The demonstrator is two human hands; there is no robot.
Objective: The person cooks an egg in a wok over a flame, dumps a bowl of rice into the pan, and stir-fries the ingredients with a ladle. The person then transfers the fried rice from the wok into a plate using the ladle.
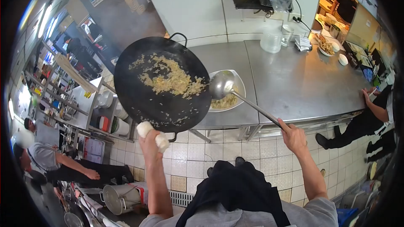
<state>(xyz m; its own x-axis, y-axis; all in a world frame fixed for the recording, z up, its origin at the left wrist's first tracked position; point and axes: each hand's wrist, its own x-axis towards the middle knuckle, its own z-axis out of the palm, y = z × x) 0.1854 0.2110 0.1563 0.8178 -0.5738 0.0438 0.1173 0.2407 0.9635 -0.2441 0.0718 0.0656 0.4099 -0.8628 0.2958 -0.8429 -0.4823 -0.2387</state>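
My left hand point(152, 145) is closed round a folded white cloth point(161, 141) at the near handle of a large black wok point(143, 96). The wok is tilted toward the counter, with fried rice point(168, 75) spread over its inside. In my right hand point(293, 138) is the handle of a long metal ladle point(221, 85). The ladle's bowl is at the wok's right rim, over a white dish point(240, 85). Fried rice also lies in that dish, partly hidden by the ladle.
The dish stands on a steel counter point(290, 88). Clear plastic containers point(271, 42) and a bowl of food point(326, 47) are along its back. One person point(376, 109) stands at the counter's right end, another point(50, 159) at left near a metal pot point(120, 197).
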